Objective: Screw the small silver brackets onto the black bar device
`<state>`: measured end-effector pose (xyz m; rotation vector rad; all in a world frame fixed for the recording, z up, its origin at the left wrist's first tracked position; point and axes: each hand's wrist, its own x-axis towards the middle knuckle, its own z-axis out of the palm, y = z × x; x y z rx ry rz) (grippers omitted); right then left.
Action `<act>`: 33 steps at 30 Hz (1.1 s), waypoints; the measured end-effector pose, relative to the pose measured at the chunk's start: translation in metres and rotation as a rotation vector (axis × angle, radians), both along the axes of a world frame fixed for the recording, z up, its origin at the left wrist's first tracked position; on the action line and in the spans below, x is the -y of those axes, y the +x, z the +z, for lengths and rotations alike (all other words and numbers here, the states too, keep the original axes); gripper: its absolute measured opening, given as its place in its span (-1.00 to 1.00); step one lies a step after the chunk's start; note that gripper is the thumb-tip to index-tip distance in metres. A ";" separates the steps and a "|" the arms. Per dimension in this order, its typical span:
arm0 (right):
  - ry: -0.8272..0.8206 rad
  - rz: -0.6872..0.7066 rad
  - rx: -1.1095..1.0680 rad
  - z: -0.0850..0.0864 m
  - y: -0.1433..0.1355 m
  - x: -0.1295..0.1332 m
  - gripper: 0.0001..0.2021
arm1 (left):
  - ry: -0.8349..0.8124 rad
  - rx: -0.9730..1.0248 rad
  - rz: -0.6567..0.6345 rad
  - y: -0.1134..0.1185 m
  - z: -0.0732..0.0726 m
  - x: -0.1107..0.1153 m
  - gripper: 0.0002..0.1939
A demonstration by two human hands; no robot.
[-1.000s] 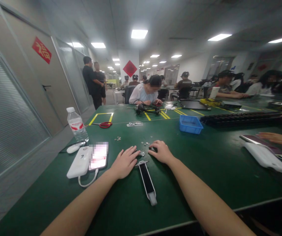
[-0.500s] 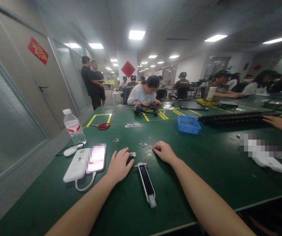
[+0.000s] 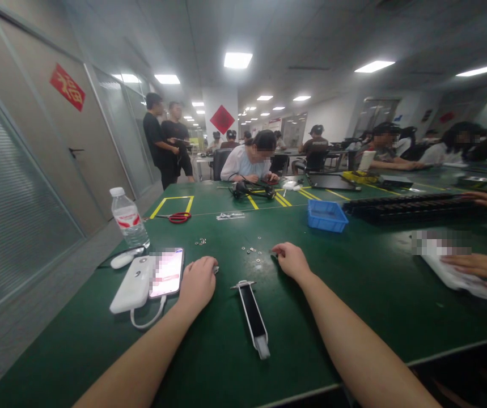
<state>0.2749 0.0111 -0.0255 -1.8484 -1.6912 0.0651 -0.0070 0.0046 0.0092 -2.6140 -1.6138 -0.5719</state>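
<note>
My left hand (image 3: 199,281) is closed beside the lit phone, and a bit of a small metal part (image 3: 216,270) shows at its fingertips. My right hand (image 3: 291,260) rests on the table with its fingers curled together; whatever is at the fingertips is too small to make out. Between the hands lie several small metal nuts or rings (image 3: 252,250), and a second small group of rings (image 3: 201,242) is farther left. Nearer me is a long black-and-white device (image 3: 253,317) with a thin metal rod across its far end.
On the left are a phone (image 3: 167,275), a white power bank (image 3: 131,286) with a cable and a water bottle (image 3: 129,218). Red-handled scissors (image 3: 180,217) and a blue bin (image 3: 327,216) lie farther back. At right, another person's hand (image 3: 477,266) touches a white object.
My left hand has drawn left and closed around the small metal part. My right hand has shifted slightly right, away from the rings. Another person's hand has come onto the white object.
</note>
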 end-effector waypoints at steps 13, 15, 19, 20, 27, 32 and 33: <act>0.002 0.003 0.004 -0.007 -0.001 -0.001 -0.74 | -0.078 0.152 0.098 -0.003 -0.014 -0.016 -0.54; 0.005 0.007 0.014 -0.008 -0.001 -0.001 -0.74 | -0.127 0.149 0.113 -0.002 -0.015 -0.020 -0.50; 0.005 0.010 0.028 -0.010 0.000 -0.002 -0.75 | -0.201 0.105 0.170 -0.002 -0.017 -0.028 -0.45; 0.003 0.010 0.030 -0.010 0.000 -0.002 -0.75 | -0.201 0.093 0.184 -0.003 -0.018 -0.029 -0.44; 0.013 0.020 0.031 -0.009 -0.001 -0.001 -0.75 | -0.162 0.073 0.224 -0.005 -0.023 -0.033 -0.45; -0.009 0.014 0.026 -0.005 -0.003 0.001 -0.75 | -0.160 0.076 0.221 -0.012 -0.023 -0.034 -0.45; -0.013 0.014 0.025 -0.004 -0.003 0.002 -0.75 | -0.162 0.075 0.221 -0.013 -0.023 -0.034 -0.45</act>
